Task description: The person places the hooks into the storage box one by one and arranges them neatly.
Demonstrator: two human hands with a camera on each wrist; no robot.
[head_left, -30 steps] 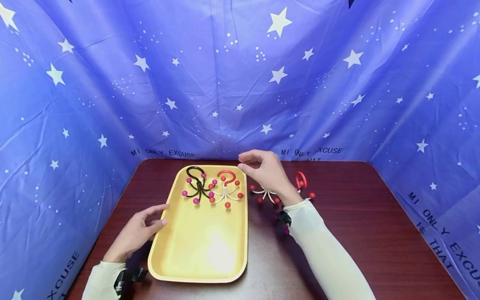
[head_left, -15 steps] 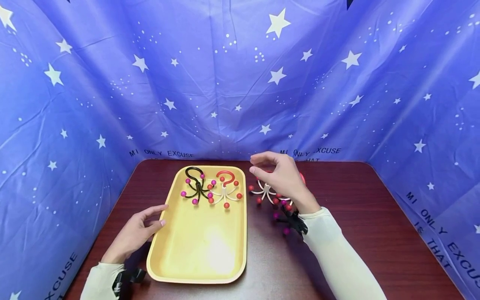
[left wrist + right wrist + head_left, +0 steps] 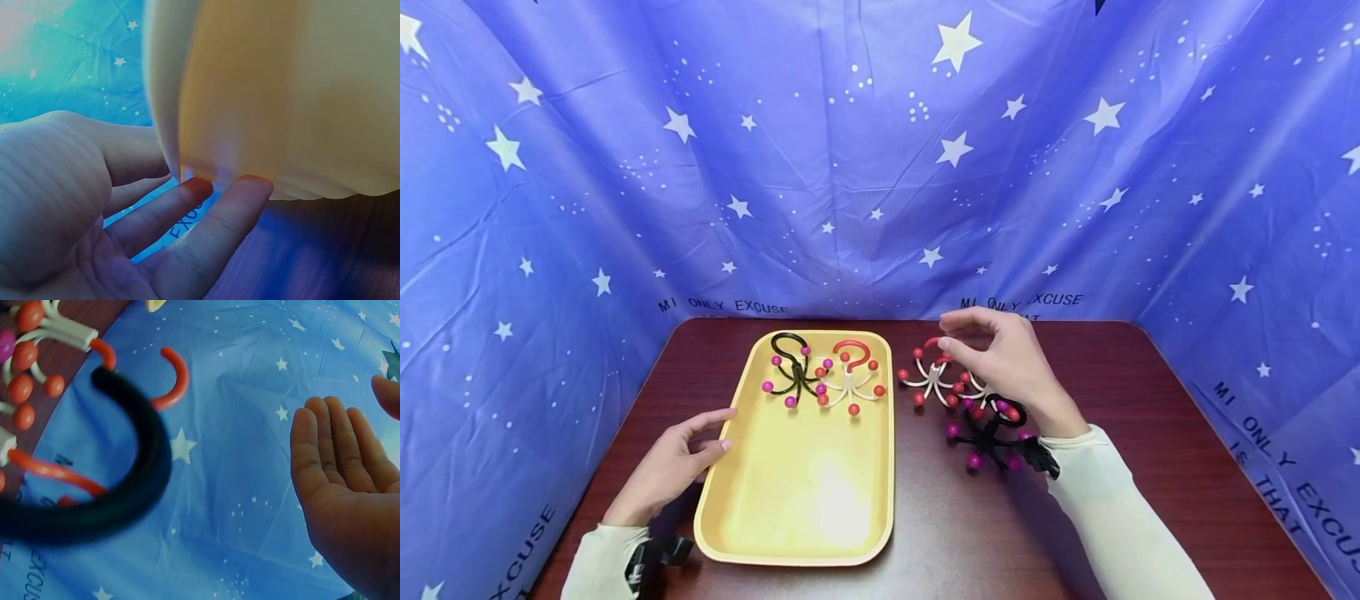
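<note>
Since the earlier frame, the right hand [image 3: 1013, 360] has moved farther right of the tray [image 3: 790, 517], thumb spread from the fingers, gripping nothing. Near it, right of the tray, are two white hooks [image 3: 934, 378] and a black hook [image 3: 988, 440]; a second black hook [image 3: 798, 377] and third white hook [image 3: 849, 384] sit inside the tray's far end. All look light and stiff, probably best taken by the stem. Each long axis follows the stem, loop pointing upward or away, I cannot tell which. The left hand [image 3: 662, 471], fingers relaxed, touches the tray's left side.

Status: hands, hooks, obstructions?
Left hand at tray rim; right hand empty. Two hooks in tray, three hooks outside. Crowding among outside three might hinder.
</note>
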